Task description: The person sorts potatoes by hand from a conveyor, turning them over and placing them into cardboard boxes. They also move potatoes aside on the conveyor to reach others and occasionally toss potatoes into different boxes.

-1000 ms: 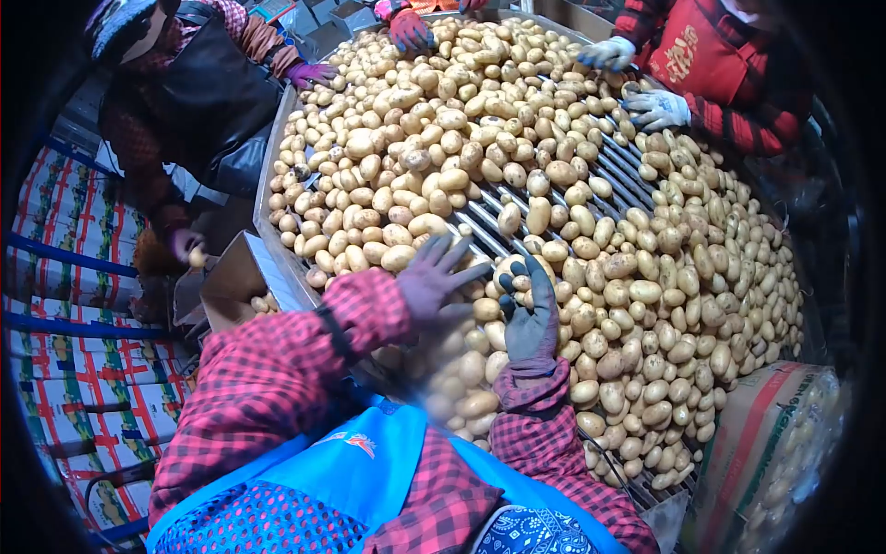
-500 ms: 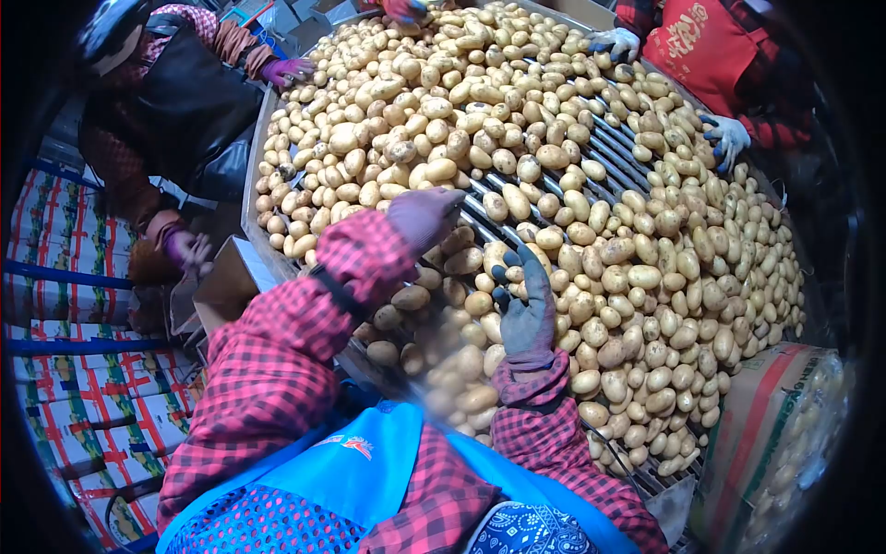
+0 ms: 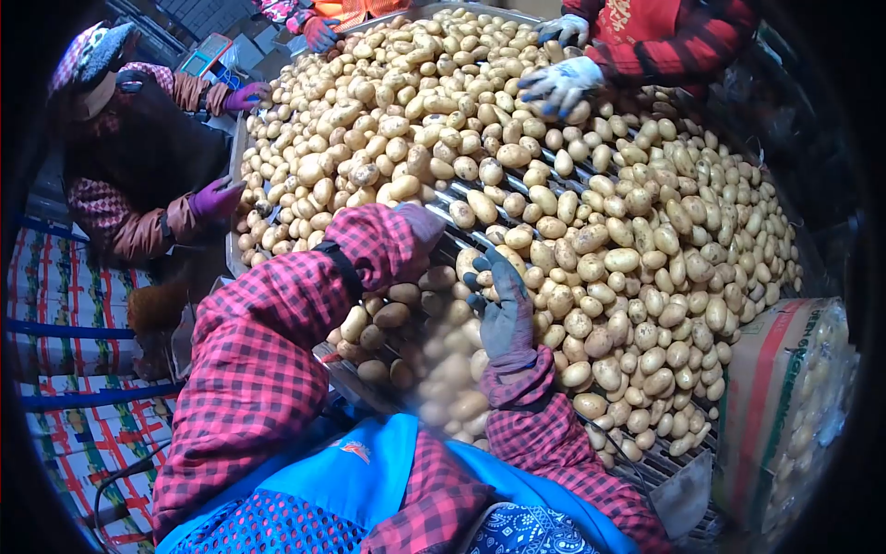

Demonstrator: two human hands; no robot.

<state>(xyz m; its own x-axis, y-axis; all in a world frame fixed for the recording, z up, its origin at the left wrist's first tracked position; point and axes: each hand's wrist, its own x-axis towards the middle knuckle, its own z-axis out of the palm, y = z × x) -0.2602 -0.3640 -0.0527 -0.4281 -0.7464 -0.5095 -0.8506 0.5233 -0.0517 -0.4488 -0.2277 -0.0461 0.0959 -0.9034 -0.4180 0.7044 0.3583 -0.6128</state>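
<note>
A wide heap of potatoes (image 3: 637, 268) covers a table with metal bars (image 3: 449, 205). My left hand (image 3: 423, 224), in a purple glove, reaches over the bars among the potatoes; its fingers are mostly hidden, and I cannot see whether it holds one. To its right, my right hand (image 3: 505, 309), in a grey-blue glove, lies against the potatoes with fingers apart and slightly bent, holding nothing visible. Between my forearms, the nearest potatoes (image 3: 449, 369) look blurred.
At the left, a person in purple gloves (image 3: 219, 198) stands at the table edge. White-gloved hands (image 3: 565, 85) of another person reach over the heap's far side. A bag of potatoes (image 3: 771, 397) stands at right; stacked printed cartons (image 3: 78, 305) are at left.
The view has shifted slightly. My hands stay close together over the potatoes. The far-right person's white-gloved hand has moved inward over the heap; the left person's lower hand has risen to the table edge.
</note>
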